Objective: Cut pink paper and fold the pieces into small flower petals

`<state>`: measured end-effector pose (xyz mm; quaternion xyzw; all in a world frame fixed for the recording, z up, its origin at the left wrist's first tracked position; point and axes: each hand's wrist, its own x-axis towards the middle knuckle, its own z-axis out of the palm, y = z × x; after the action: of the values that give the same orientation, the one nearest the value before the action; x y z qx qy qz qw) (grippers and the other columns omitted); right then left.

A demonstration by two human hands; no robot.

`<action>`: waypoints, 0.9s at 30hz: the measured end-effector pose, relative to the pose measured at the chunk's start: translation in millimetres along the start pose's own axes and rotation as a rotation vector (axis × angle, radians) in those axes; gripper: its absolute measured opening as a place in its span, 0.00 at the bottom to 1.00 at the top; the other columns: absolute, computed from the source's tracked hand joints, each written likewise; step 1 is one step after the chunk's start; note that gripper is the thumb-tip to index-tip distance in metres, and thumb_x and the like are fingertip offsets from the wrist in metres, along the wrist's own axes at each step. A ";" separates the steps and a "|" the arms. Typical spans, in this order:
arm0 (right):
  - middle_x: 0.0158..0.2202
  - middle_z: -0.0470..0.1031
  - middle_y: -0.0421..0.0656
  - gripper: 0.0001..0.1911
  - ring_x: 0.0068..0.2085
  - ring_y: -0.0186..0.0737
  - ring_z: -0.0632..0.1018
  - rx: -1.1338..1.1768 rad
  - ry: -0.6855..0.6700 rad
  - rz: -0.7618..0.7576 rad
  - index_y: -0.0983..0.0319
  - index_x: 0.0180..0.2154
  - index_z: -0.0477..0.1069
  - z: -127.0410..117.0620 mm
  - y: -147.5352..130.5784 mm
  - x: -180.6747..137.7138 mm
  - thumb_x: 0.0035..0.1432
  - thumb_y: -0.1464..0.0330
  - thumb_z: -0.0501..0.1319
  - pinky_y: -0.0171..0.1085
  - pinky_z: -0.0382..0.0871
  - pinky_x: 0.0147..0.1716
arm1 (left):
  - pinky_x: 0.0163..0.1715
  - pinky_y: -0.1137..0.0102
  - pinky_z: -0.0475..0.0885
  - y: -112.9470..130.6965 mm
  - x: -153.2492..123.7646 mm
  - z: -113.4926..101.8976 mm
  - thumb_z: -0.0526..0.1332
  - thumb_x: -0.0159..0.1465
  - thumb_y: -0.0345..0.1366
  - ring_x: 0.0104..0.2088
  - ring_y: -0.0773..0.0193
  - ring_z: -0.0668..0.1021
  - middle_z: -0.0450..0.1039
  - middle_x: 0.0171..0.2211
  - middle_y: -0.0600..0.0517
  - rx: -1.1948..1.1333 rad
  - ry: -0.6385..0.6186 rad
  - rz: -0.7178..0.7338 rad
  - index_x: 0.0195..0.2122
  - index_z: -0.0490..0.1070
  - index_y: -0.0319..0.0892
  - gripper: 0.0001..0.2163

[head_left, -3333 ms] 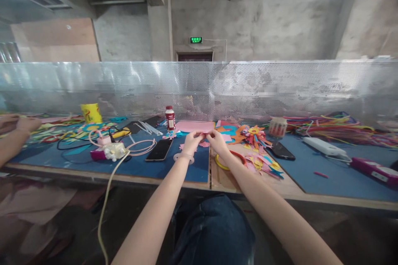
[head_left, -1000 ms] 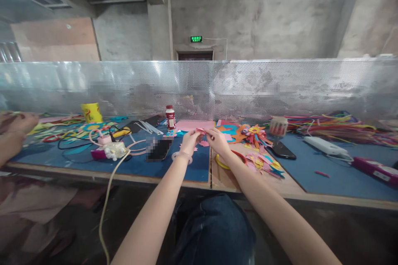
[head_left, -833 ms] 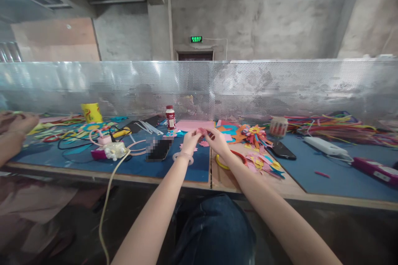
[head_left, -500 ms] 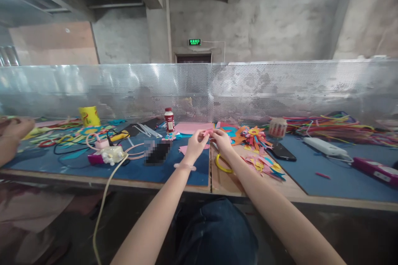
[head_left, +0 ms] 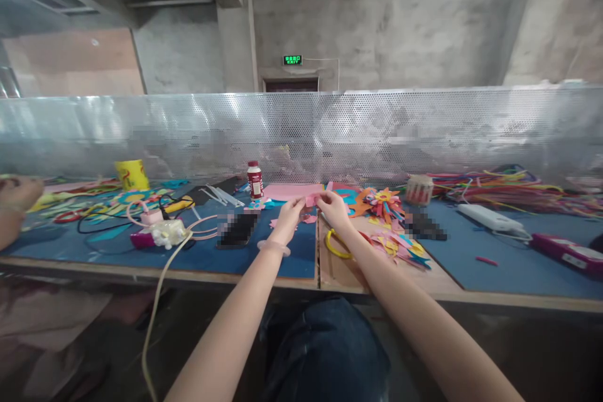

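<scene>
A small pink piece of craft foam or paper (head_left: 311, 200) is held up over the table between my hands. My left hand (head_left: 289, 217), with a pale bracelet at its wrist, pinches the left side. On the other side my right hand (head_left: 335, 210) is closed on the right end with thumb and fingers. Pink scraps (head_left: 277, 223) lie beneath my left hand. Behind my hands is a larger pink sheet (head_left: 292, 191). A bright layered flower (head_left: 384, 202) in orange, yellow and pink lies right of my right hand, above a heap of cut pieces (head_left: 393, 245).
A yellow tape ring (head_left: 336, 245) is by my right forearm. A red-capped bottle (head_left: 255, 179) stands behind. Left are a phone (head_left: 239, 228), a cabled power strip (head_left: 141, 240), a yellow can (head_left: 132, 174) and another person's hand (head_left: 21, 193). Coloured strips (head_left: 490, 191) lie right.
My hands have drawn slightly apart, and more of the pink piece shows between them. The other person's hand at the left has shifted a little toward the frame edge.
</scene>
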<state>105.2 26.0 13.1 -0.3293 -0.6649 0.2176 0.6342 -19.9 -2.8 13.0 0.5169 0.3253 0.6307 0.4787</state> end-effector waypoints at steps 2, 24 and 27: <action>0.25 0.72 0.41 0.10 0.27 0.35 0.70 -0.024 0.010 -0.017 0.64 0.30 0.71 0.5 1.3 -0.1 0.46 0.68 0.54 0.34 0.64 0.28 | 0.25 0.75 0.69 0.2 -0.9 0.2 0.61 0.53 0.38 0.31 0.64 0.76 0.74 0.35 0.46 -0.031 -0.029 -0.033 0.36 0.71 0.38 0.11; 0.27 0.72 0.39 0.13 0.29 0.34 0.73 0.738 -0.212 0.341 0.60 0.30 0.69 -11.4 5.8 -2.4 0.37 0.66 0.66 0.35 0.67 0.30 | 0.27 0.72 0.71 2.3 -1.5 0.3 0.60 0.54 0.42 0.30 0.64 0.77 0.75 0.33 0.47 0.256 -0.100 0.238 0.41 0.69 0.40 0.16; 0.25 0.71 0.37 0.14 0.27 0.33 0.72 0.773 -0.252 0.334 0.60 0.30 0.69 -13.8 6.9 -3.2 0.36 0.68 0.67 0.35 0.66 0.30 | 0.24 0.73 0.70 1.2 -0.5 1.9 0.58 0.55 0.44 0.28 0.64 0.76 0.74 0.28 0.49 0.262 -0.056 0.199 0.34 0.70 0.39 0.13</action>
<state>119.9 26.7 7.4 -0.1417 -0.5444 0.5884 0.5808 -18.4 -3.8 14.4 0.6219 0.3383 0.6126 0.3514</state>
